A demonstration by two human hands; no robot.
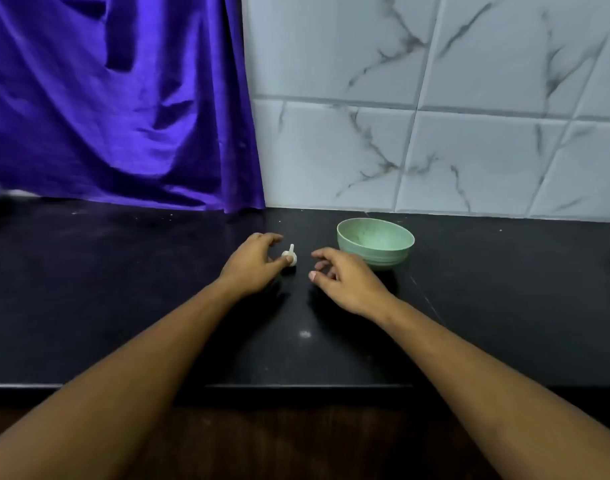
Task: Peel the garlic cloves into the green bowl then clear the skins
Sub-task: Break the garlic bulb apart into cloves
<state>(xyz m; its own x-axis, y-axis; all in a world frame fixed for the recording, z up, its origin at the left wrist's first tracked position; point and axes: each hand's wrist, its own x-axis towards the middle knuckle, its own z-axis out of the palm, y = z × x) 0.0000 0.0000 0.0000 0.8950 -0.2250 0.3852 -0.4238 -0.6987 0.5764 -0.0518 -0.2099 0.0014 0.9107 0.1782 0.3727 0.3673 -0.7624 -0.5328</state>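
A small white garlic bulb (290, 257) with a short stem stands on the black counter (123, 306). My left hand (253, 263) is beside it, thumb tip touching the bulb and the other fingers curved around its far side. My right hand (345, 278) hovers just right of the bulb, fingers loosely curled, holding nothing. The green bowl (375, 242) stands upright behind my right hand, near the wall; its inside looks empty.
A purple cloth (123, 105) hangs down to the counter at the back left. A marbled tile wall (452, 116) runs behind the bowl. The counter's front edge (296, 386) crosses below my forearms.
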